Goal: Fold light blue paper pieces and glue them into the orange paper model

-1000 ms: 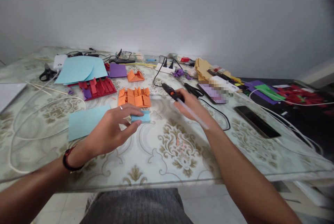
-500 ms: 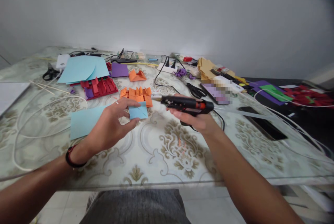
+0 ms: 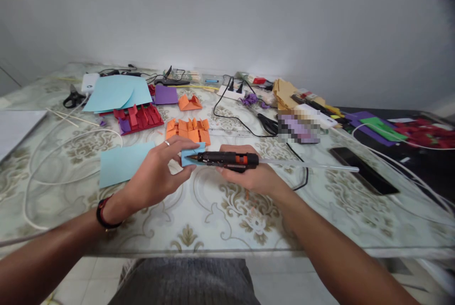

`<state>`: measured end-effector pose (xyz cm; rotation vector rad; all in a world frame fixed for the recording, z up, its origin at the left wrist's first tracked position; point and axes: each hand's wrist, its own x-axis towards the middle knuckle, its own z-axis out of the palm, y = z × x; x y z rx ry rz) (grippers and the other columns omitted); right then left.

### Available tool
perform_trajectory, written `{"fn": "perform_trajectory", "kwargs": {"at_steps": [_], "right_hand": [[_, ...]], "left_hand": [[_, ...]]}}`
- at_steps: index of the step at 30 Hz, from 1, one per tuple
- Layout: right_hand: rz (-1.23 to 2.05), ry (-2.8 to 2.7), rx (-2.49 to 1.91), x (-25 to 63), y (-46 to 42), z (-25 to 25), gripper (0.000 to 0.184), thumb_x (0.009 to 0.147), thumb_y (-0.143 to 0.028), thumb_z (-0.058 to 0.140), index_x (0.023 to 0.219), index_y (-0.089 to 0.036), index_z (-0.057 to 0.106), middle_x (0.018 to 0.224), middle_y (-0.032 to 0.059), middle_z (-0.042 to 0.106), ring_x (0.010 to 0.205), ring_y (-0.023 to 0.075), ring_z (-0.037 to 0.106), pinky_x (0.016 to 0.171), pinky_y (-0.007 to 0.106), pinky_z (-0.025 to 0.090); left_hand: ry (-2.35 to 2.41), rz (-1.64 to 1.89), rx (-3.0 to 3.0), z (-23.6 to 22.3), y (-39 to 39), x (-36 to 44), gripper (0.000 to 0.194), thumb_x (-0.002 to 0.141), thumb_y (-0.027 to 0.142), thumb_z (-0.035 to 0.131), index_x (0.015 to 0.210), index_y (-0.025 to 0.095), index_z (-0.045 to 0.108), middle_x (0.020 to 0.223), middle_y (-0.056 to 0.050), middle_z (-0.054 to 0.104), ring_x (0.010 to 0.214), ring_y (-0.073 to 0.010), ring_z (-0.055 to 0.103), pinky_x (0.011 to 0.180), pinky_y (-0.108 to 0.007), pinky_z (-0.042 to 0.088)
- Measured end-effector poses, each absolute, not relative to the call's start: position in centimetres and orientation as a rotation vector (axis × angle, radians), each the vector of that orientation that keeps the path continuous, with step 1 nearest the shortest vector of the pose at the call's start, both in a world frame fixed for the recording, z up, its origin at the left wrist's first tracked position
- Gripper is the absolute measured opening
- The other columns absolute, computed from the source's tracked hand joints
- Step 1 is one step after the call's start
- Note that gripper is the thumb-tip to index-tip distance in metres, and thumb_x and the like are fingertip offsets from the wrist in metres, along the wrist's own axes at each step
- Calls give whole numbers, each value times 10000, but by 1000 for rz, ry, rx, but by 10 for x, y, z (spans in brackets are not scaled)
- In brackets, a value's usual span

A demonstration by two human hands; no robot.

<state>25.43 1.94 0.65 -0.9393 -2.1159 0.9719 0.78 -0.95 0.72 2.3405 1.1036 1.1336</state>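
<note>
My left hand (image 3: 162, 167) pinches a small folded piece of light blue paper (image 3: 201, 146) between thumb and fingers. In my right hand (image 3: 249, 177) is a black glue gun (image 3: 231, 159), a clear glue stick (image 3: 313, 166) jutting from its back end. The gun's metal tip lies over the blue paper; whether it touches cannot be made out. Just beyond sit orange folded paper pieces (image 3: 188, 130) in a row, with a single orange folded piece (image 3: 189, 102) farther back. A flat light blue sheet (image 3: 122, 165) lies left of my left hand, partly behind it.
Light blue sheets (image 3: 117, 92) overlap red folded pieces (image 3: 138, 119) at the left. Black-handled scissors (image 3: 268, 124), a power strip (image 3: 231, 92) and a phone (image 3: 362, 170) lie back and right. A black cord runs across the middle; a white cable (image 3: 31, 200) loops at left.
My right hand has brought the glue gun left and down, so its tip is now over the blue paper. My left hand still holds the paper, its fingers closer together around it.
</note>
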Motion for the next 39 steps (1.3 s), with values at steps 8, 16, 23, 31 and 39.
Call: {"fn": "perform_trajectory", "kwargs": {"at_steps": [8, 16, 23, 31, 39], "right_hand": [[937, -2097, -916, 248, 17, 4, 58, 774, -191, 658, 723, -206, 634, 705, -16, 653, 588, 125, 529, 575, 257, 435], [905, -2119, -929, 247, 16, 6, 75, 794, -211, 653, 725, -205, 623, 676, -27, 608, 587, 119, 514, 578, 254, 423], [914, -2110, -945, 247, 15, 6, 76, 786, -209, 652, 716, -203, 622, 675, -24, 612, 577, 116, 504, 565, 253, 409], [888, -2096, -954, 249, 16, 5, 128, 770, -200, 658, 677, -198, 571, 640, -40, 566, 557, 104, 467, 538, 236, 383], [848, -2106, -987, 250, 16, 7, 109, 789, -197, 655, 701, -210, 591, 653, -32, 574, 586, 133, 506, 579, 274, 417]], "left_hand": [[1059, 1151, 2340, 5, -9, 8, 325, 893, 97, 689, 1203, 191, 659, 1190, -104, 725, 1050, -218, 706, 789, -324, 631], [1045, 1160, 2350, 5, -8, 8, 346, 881, 73, 695, 1208, 182, 659, 1201, -107, 725, 1062, -222, 698, 788, -313, 627], [1048, 1161, 2331, 6, -9, 8, 342, 882, 76, 702, 1207, 174, 659, 1187, -106, 712, 1084, -220, 686, 769, -290, 623], [1036, 1218, 2336, 5, -7, 5, 384, 887, 92, 709, 1258, 172, 648, 1175, -106, 704, 1017, -197, 702, 758, -289, 623], [1065, 1225, 2354, 7, -7, 5, 334, 896, 113, 704, 1222, 168, 661, 1157, -108, 717, 1018, -212, 709, 809, -337, 623]]}}
